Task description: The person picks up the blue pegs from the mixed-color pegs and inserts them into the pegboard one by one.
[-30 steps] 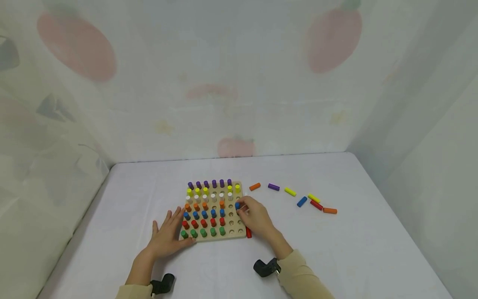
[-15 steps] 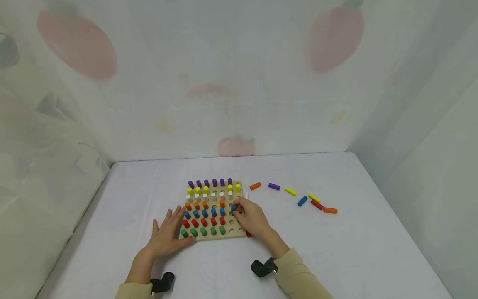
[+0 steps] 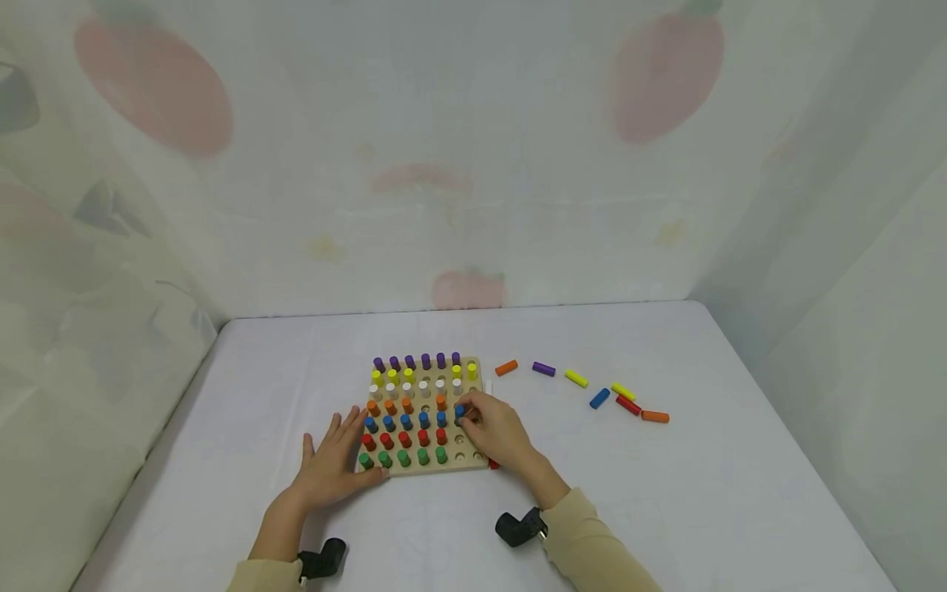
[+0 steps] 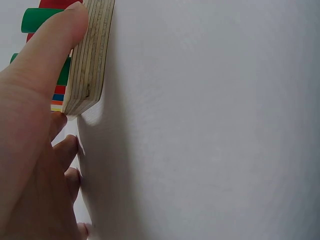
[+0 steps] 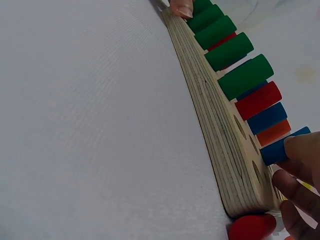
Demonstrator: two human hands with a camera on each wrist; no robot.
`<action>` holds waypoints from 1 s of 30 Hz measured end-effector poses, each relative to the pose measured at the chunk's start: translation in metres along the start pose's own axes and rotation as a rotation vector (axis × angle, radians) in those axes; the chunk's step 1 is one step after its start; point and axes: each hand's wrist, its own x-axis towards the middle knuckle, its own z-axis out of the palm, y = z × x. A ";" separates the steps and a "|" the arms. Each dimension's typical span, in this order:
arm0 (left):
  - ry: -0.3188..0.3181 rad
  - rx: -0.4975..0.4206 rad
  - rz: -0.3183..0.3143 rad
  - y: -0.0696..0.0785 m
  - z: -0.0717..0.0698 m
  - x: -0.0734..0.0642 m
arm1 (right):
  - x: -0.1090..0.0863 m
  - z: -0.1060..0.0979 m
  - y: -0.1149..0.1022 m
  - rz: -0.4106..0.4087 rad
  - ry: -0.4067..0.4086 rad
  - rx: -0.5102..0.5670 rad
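Observation:
A wooden pegboard (image 3: pixel 468 448) lies on the table, with rows of purple, yellow, white, orange, blue, red and green pegs standing in it from back to front. My right hand (image 3: pixel 503 432) pinches a blue peg (image 3: pixel 459 409) between thumb and finger, upright at the blue row, just right of the pegs standing there. In the right wrist view this blue peg (image 5: pixel 274 152) has its lower end right at the board's surface. My left hand (image 3: pixel 330 473) spreads its fingers along the board's left edge. Its thumb (image 4: pixel 50 55) rests on the front edge beside the green pegs.
Loose pegs lie right of the board: orange (image 3: pixel 506 367), purple (image 3: pixel 543 369), yellow (image 3: pixel 576 378), blue (image 3: pixel 599 398), red (image 3: pixel 628 404) and others. A red peg (image 5: pixel 251 228) and a white peg (image 3: pixel 488 386) lie against its right side. Printed cloth stands behind the table.
My right hand has moved slightly left with the blue peg, from the board's right-hand column to the column beside it, and lowered it. The left hand stays in place.

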 end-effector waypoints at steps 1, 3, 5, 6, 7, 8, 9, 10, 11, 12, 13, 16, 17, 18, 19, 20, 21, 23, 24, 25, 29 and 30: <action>0.000 0.001 -0.001 0.000 0.000 0.000 | 0.000 0.000 0.000 -0.002 -0.001 -0.003; 0.000 -0.001 -0.002 0.001 0.000 -0.001 | 0.000 -0.001 -0.001 -0.005 -0.003 -0.016; 0.001 -0.003 -0.002 0.001 -0.001 -0.001 | 0.000 -0.001 -0.001 -0.002 -0.009 -0.036; 0.000 -0.003 -0.001 0.001 -0.001 -0.001 | 0.000 -0.001 -0.001 -0.001 -0.012 -0.047; 0.001 -0.002 -0.002 0.001 -0.001 -0.001 | 0.000 -0.001 -0.001 0.001 -0.015 -0.054; 0.001 -0.002 -0.001 0.002 -0.001 -0.001 | 0.000 -0.001 -0.002 0.004 -0.018 -0.060; 0.002 0.000 -0.003 0.002 -0.001 -0.001 | 0.000 -0.001 -0.002 0.007 -0.021 -0.068; 0.002 0.001 -0.002 0.002 -0.001 -0.001 | 0.000 0.000 -0.001 0.009 -0.023 -0.074; 0.003 0.002 -0.005 0.002 -0.001 -0.001 | 0.001 0.000 -0.001 0.008 -0.022 -0.077; 0.002 0.003 -0.006 0.003 -0.001 -0.001 | 0.000 0.001 -0.001 0.008 -0.022 -0.081; 0.004 0.003 -0.008 0.003 -0.001 -0.002 | 0.000 0.001 0.000 0.008 -0.022 -0.083; 0.003 -0.002 -0.012 0.003 -0.001 -0.002 | 0.000 0.003 0.001 0.006 -0.018 -0.086; 0.003 -0.003 -0.015 0.003 -0.001 -0.002 | 0.000 0.004 0.001 0.007 -0.017 -0.085; 0.003 -0.003 -0.015 0.003 -0.001 -0.002 | 0.000 0.004 0.002 0.008 -0.017 -0.086; 0.003 -0.003 -0.016 0.003 -0.001 -0.002 | 0.000 0.004 0.002 0.010 -0.016 -0.084; 0.001 -0.004 -0.016 0.003 -0.001 -0.002 | 0.000 0.004 0.002 0.009 -0.014 -0.084; 0.001 -0.003 -0.016 0.002 -0.001 -0.002 | -0.001 0.005 0.002 0.010 -0.013 -0.082; 0.003 -0.003 -0.015 0.003 -0.001 -0.002 | -0.001 0.005 0.002 0.008 -0.011 -0.082; 0.004 -0.003 -0.012 0.003 -0.001 -0.002 | -0.001 0.005 0.002 0.007 -0.010 -0.083; 0.005 -0.003 -0.011 0.002 -0.001 -0.002 | -0.001 0.005 0.003 0.007 -0.009 -0.082; 0.012 -0.010 -0.001 0.001 0.000 -0.002 | -0.001 0.004 0.002 0.008 -0.016 -0.077; 0.012 -0.011 0.000 0.001 0.000 -0.002 | -0.001 0.004 0.002 0.009 -0.020 -0.076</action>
